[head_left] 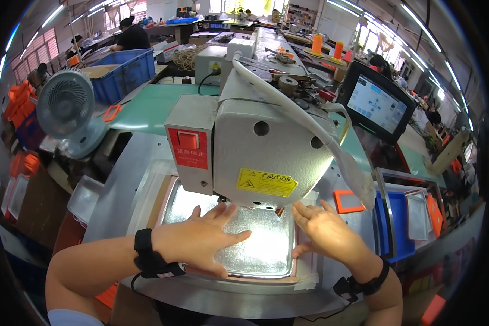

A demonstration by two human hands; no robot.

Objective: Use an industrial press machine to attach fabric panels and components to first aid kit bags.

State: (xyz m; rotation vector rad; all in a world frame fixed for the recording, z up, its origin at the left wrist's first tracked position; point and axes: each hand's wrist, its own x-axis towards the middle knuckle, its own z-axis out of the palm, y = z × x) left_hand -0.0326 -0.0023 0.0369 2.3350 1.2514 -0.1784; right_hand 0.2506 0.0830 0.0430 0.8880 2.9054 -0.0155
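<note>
A shiny, silvery rectangular panel with rounded corners [261, 255] lies flat under the head of a large grey industrial sewing machine [244, 141], brightly lit. Around it runs a pale pinkish-brown border frame [280, 279]. My left hand [198, 239] is spread over the panel's left part, palm down, fingers pointing at the machine head; whether the palm presses on the panel cannot be told. At the panel's right edge, my right hand [326, 233] has its fingers stretched out and its thumb near the border. Neither hand holds anything. The needle area is partly hidden.
An orange rectangular frame [349, 201] lies right of the machine head. Blue trays [401, 223] hold a clear, orange-edged piece at the right. Nearby stand a touchscreen [377, 103], a fan [66, 103] and a blue crate [126, 76]. Clear trays [86, 198] sit at the left. Other people work farther back.
</note>
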